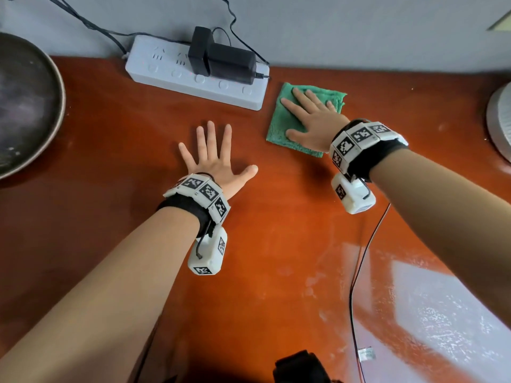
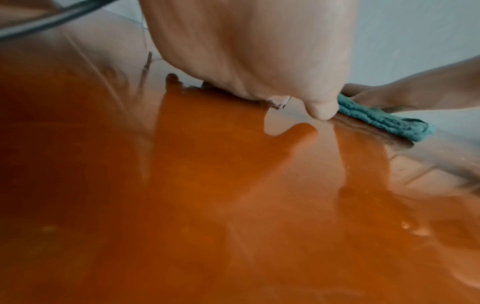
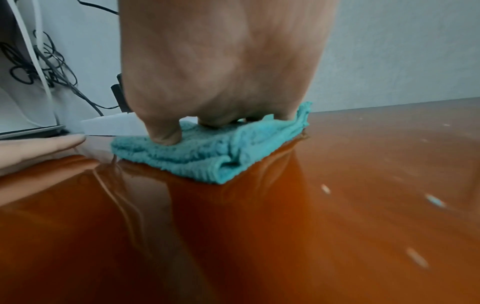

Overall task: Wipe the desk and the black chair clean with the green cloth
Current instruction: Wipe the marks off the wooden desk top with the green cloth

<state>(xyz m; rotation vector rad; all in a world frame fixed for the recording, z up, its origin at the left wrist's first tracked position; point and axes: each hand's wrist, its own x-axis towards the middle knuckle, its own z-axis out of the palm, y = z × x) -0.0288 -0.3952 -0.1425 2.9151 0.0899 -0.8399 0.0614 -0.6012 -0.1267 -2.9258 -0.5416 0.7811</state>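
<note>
- The right hand [image 1: 312,120] lies flat, palm down, on the folded green cloth [image 1: 279,123], fingers straight and spread, pressing it onto the desk [image 1: 276,244]; nothing is gripped.
- The green cloth sits on the far right part of the reddish-brown desk, just right of the white power strip [image 1: 171,70] and apart from it.
- In the right wrist view the cloth [image 3: 207,156] shows several folded layers, with the thumb and fingertips [image 3: 166,135] resting on top.
- The left hand [image 1: 215,158] is laid flat on the bare desk, fingers straight and fanned out, holding nothing, left of and nearer than the cloth.
- A black adapter [image 1: 221,56] is plugged into the power strip by the far wall.
- A dark round dish [image 1: 27,106] sits at the far left edge.
- A thin cable [image 1: 359,272] runs along the near right of the desk.
</note>
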